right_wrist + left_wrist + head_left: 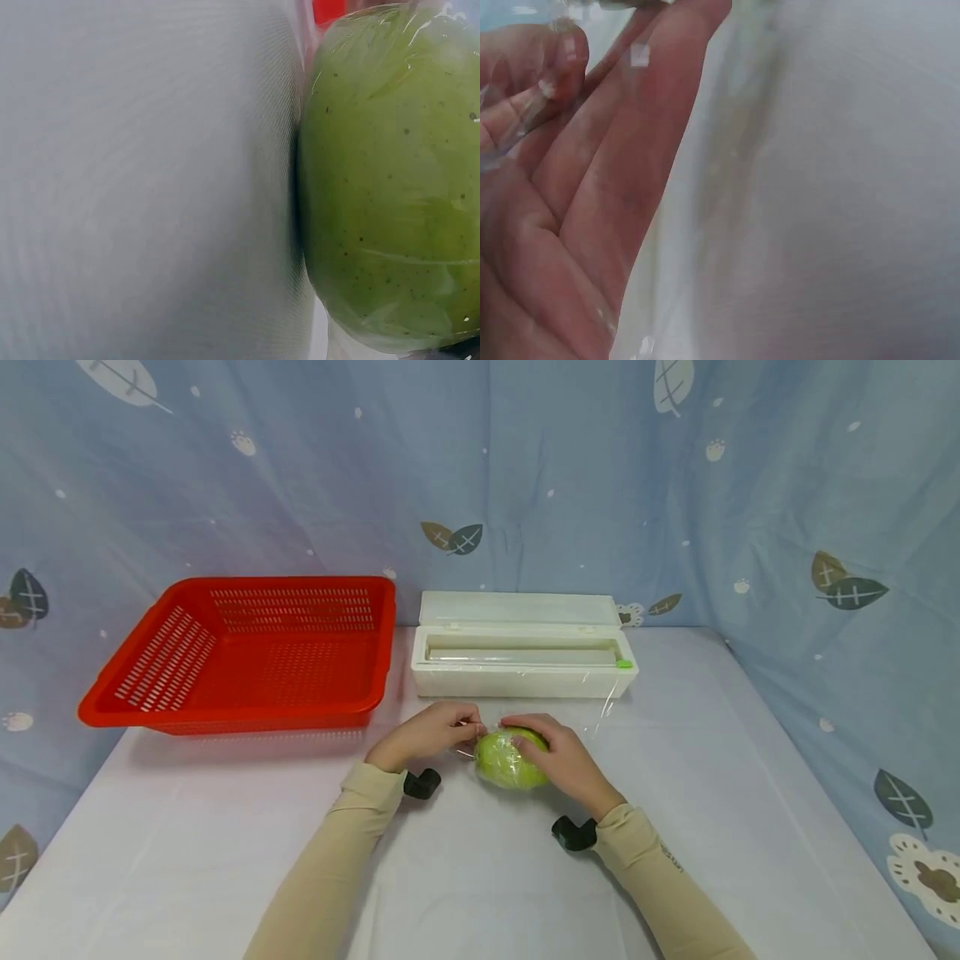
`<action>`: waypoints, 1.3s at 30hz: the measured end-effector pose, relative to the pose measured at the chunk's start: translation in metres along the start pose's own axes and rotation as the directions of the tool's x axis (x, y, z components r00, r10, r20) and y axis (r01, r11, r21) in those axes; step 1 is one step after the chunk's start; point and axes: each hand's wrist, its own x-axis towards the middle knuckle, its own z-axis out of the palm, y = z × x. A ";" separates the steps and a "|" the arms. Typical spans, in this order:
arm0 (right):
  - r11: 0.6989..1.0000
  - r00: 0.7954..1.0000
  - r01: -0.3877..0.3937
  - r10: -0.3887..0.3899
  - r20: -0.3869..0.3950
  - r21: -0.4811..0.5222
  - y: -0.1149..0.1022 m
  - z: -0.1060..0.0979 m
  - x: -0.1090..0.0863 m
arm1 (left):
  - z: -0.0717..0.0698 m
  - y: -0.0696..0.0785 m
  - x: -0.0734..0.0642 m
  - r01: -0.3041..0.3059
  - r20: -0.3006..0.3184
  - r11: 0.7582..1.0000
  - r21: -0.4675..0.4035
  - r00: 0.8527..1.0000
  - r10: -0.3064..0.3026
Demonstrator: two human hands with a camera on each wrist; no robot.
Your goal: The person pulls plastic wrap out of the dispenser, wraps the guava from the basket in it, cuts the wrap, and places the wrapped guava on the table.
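Note:
A green fruit (507, 762) wrapped in clear cling film lies on the white table, near the middle. My right hand (553, 752) lies over its top and right side, fingers curled round it. My left hand (444, 731) is just left of the fruit and pinches a loose end of the cling film (475, 727) between thumb and fingertips. The right wrist view is filled on its right side by the fruit (390, 187), with film creases over its speckled skin. In the left wrist view my fingers (592, 180) are close up, a scrap of film (525, 112) by the fingertips.
A white cling film dispenser box (523, 653) stands open just behind the hands, a sheet of film trailing from its right end toward the fruit. A red slotted basket (247, 652) sits at the back left. Blue leaf-print cloth hangs around the table.

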 end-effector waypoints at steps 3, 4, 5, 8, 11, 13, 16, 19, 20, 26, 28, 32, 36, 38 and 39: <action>1.000 1.000 0.007 -0.007 -0.004 0.004 0.001 0.000 0.001 | 0.003 -0.003 0.002 -0.005 -0.021 0.996 0.089 1.000 0.006; 1.000 1.000 0.010 -0.010 -0.004 0.007 0.001 0.000 0.001 | 0.004 -0.004 0.003 -0.009 -0.032 0.991 0.134 0.999 0.013; 1.000 1.000 0.013 -0.013 -0.004 0.009 0.001 0.000 0.001 | 0.005 -0.004 0.003 -0.012 -0.039 0.986 0.167 0.999 0.019; 1.000 1.000 0.018 -0.018 -0.006 0.011 0.001 0.000 0.001 | 0.007 -0.001 0.004 -0.016 -0.066 0.961 0.277 0.997 0.036; 1.000 1.000 0.013 -0.013 -0.006 0.017 0.001 0.000 0.001 | 0.008 0.003 0.005 0.001 -0.091 0.926 0.376 0.995 0.036; 1.000 1.000 0.002 -0.002 -0.005 0.022 0.001 0.000 0.001 | 0.009 0.005 0.005 0.020 -0.132 0.911 0.412 0.990 0.038; 1.000 1.000 -0.014 0.014 -0.005 0.026 0.000 -0.001 0.000 | 0.007 0.008 0.004 0.027 -0.228 0.926 0.377 0.972 0.064; 1.000 1.000 -0.008 0.008 -0.009 0.024 0.001 -0.001 0.000 | 0.003 0.013 0.003 -0.053 -0.273 0.963 0.265 0.954 0.128; 1.000 1.000 -0.002 0.003 -0.006 0.025 0.001 -0.001 0.001 | 0.002 0.016 0.002 -0.089 -0.253 0.972 0.216 0.957 0.143; 1.000 1.000 -0.006 0.006 -0.009 0.030 0.003 -0.003 0.001 | 0.003 0.026 -0.001 -0.119 0.038 0.990 -0.070 0.992 0.122; 0.999 0.999 -0.031 0.031 -0.009 0.024 0.001 -0.004 0.001 | 0.005 0.026 -0.002 -0.094 0.086 0.991 -0.099 0.991 0.103; 0.997 0.997 -0.071 0.071 0.006 0.019 -0.011 -0.007 0.000 | 0.007 0.029 -0.005 -0.085 0.117 0.994 -0.063 0.989 0.092; 0.996 0.996 -0.090 0.090 0.017 0.026 -0.025 -0.011 -0.003 | 0.008 0.034 -0.006 -0.111 0.137 0.992 0.057 0.985 0.102; 0.994 0.994 -0.107 0.106 0.019 0.039 -0.022 -0.011 -0.001 | 0.009 0.036 -0.006 -0.108 0.139 0.987 0.119 0.986 0.091; 0.992 0.993 -0.115 0.114 0.017 0.046 -0.018 -0.010 -0.001 | 0.009 0.037 -0.006 -0.102 0.138 0.985 0.140 0.987 0.083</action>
